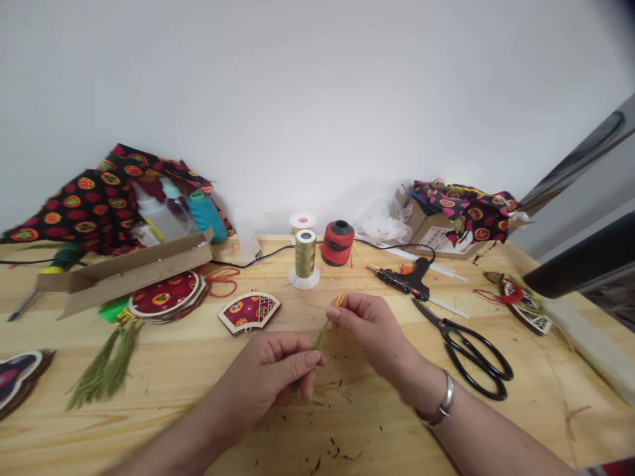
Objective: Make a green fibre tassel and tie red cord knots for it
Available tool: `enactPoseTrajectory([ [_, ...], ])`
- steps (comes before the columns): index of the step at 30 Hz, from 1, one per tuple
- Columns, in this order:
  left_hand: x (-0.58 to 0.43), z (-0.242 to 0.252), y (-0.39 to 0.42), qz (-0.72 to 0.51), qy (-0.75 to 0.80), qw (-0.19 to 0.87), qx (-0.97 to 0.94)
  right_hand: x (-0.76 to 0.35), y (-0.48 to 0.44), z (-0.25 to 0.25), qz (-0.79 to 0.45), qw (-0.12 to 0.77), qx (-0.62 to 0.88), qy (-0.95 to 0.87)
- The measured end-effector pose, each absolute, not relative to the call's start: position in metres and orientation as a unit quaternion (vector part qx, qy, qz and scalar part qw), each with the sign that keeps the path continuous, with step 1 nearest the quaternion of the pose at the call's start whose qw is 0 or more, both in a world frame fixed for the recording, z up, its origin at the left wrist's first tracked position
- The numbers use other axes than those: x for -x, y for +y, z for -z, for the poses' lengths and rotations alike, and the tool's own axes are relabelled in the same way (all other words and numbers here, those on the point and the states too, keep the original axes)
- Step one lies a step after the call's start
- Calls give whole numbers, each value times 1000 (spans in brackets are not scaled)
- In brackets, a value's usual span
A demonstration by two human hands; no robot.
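Observation:
Between the thumb and fingers of my left hand [280,370] is a green tassel [322,336], a slim bundle of threads mostly hidden by the hand. My right hand [370,327] pinches the tassel's upper end, where a yellow cord [340,299] sticks up past the fingertips. A fine loose strand points left from there. Just beyond the hands stands a spool of olive-gold thread [305,259]. To the left lies a fan-shaped ornament [248,312] with dark red patterned fabric in a pale frame. Black-handled scissors [476,357] rest right of my right hand.
A hot glue gun [409,281] and a red thread cone [338,243] sit further back. At left are a cardboard tray [133,271], stacked round ornaments [166,295] and green tassels [106,370]. Patterned fabric [466,205] covers a box at right. Dark scraps litter the tabletop.

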State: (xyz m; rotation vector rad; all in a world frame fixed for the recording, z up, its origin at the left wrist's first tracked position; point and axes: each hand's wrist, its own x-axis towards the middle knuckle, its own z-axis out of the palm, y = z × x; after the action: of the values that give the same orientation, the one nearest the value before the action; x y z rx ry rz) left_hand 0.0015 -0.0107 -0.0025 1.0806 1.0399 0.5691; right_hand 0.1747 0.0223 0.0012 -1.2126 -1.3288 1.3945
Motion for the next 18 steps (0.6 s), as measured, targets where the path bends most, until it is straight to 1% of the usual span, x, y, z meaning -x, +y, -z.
enactPoseTrajectory([
  [2, -1, 1, -11, -243, 465, 698, -487, -179, 24, -4, -538, 438, 490, -528],
  [3, -1, 0, -11, -251, 476, 683, -494, -181, 25, -6, -527, 450, 488, -531],
  [5, 1, -2, -11, -313, 520, 612, -506, -185, 26, -11, -505, 466, 462, -560],
  [7, 3, -4, -10, -407, 563, 512, -506, -187, 25, -13, -477, 468, 420, -614],
  [9, 5, -5, -9, -464, 577, 452, -498, -186, 22, -14, -441, 460, 388, -666],
  [11, 6, -4, -10, -453, 568, 465, -506, -183, 17, -11, -406, 450, 375, -701],
  [15, 2, -2, -13, -346, 506, 554, -564, -178, 11, -7, -376, 433, 368, -732],
  [18, -1, -5, -13, -311, 499, 542, -601, -181, 14, -9, -380, 403, 375, -744],
])
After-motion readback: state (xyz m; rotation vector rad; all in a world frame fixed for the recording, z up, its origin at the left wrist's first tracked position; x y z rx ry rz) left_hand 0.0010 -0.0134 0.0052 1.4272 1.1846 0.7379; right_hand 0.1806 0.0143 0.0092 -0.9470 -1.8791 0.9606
